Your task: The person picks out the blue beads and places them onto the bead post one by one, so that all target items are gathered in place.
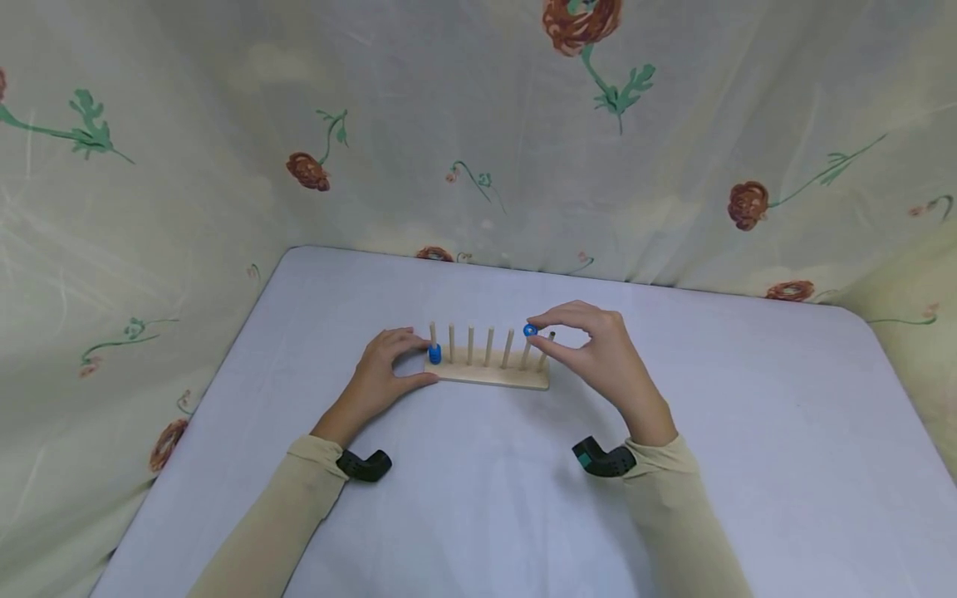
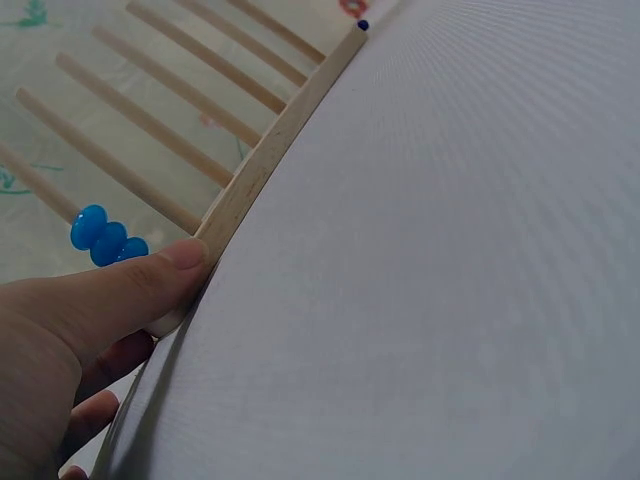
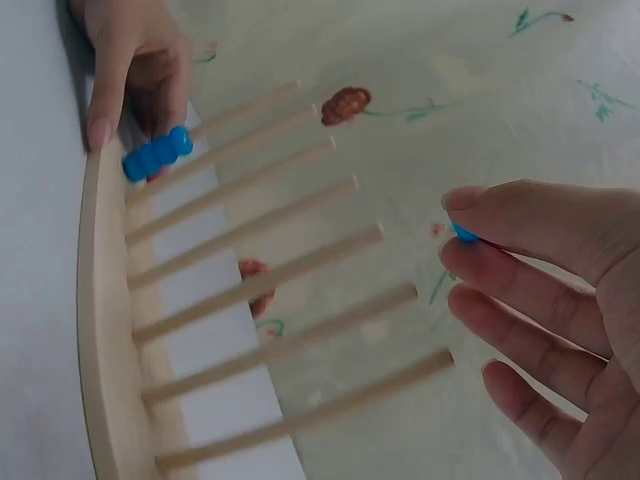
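A wooden peg stand (image 1: 486, 376) lies across the table, with a row of several upright pegs. Blue ring beads (image 1: 434, 355) are stacked on its leftmost peg. My left hand (image 1: 380, 372) grips that end of the base, its thumb (image 2: 165, 265) on the front edge. Over the right part of the stand, my right hand (image 1: 606, 342) pinches one blue bead (image 1: 527, 330) between thumb and forefinger, up by the peg tops. In the right wrist view, the fingertips hide most of this bead (image 3: 463, 233), and the other fingers are loosely bent.
The table (image 1: 748, 432) has a pale cloth over it, and a flowered curtain (image 1: 419, 116) hangs behind and at both sides. Each wrist carries a black camera mount, left (image 1: 364, 466) and right (image 1: 602, 458).
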A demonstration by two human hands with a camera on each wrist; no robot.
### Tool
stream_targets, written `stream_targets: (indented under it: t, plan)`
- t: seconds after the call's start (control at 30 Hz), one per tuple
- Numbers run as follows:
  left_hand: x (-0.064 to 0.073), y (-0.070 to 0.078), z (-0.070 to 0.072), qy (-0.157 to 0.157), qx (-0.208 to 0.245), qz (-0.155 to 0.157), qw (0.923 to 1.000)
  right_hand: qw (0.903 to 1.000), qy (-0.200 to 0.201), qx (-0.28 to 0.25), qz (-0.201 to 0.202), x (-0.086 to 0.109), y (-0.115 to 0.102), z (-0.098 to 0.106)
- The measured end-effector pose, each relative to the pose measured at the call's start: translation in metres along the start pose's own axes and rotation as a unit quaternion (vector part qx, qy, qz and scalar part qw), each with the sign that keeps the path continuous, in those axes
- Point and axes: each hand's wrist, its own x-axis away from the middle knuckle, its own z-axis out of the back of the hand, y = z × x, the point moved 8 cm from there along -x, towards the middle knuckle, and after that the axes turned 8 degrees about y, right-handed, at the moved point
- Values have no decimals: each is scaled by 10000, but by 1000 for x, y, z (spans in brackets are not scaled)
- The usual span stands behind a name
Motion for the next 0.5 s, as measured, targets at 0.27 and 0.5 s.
stream_targets:
  t: [0.27,0.5]
  plan:
    - [0,1,0,-2,-61,2,10000,9992,-208,-320,-87,-18,-16,-28]
    - [0,1,0,-29,-105,69,9999,9983,-409,-399,-120,-30,-26,-54]
